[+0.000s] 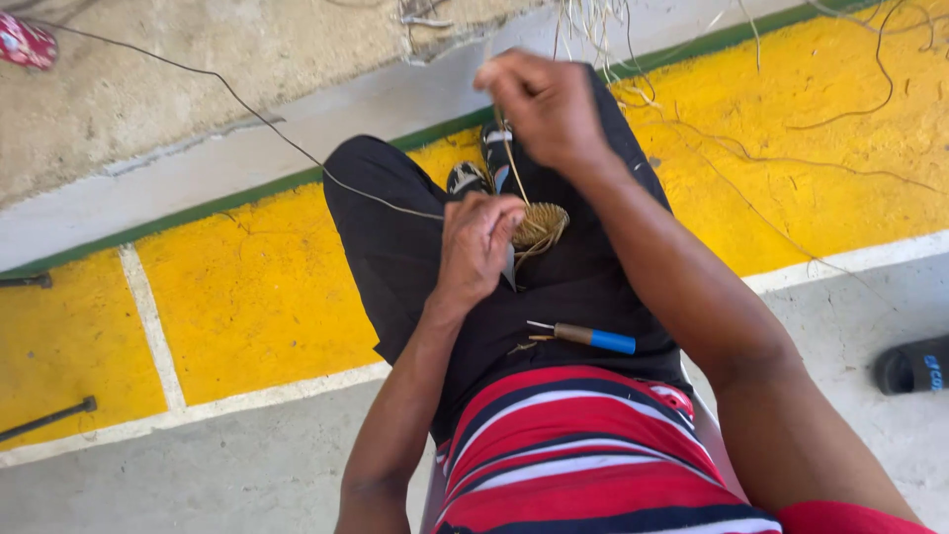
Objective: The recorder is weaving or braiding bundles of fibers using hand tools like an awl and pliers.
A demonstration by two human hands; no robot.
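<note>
My left hand [478, 240] is closed on a small coiled woven piece of straw-coloured fibre [542, 225], held over my lap in black trousers. My right hand [546, 104] is raised above it, fingers pinched on a thin fibre strand [512, 158] that runs down to the coil. A long thin strand [257, 114] trails off from my left hand to the upper left. A small tool with a blue handle and metal tip [585, 337] lies on my thigh just below the hands.
A yellow painted floor band [247, 297] with white lines lies under my legs. Loose fibres [593, 25] lie at the top. A black sandal [909, 364] sits at the right edge; dark metal rods [49, 417] lie at the left.
</note>
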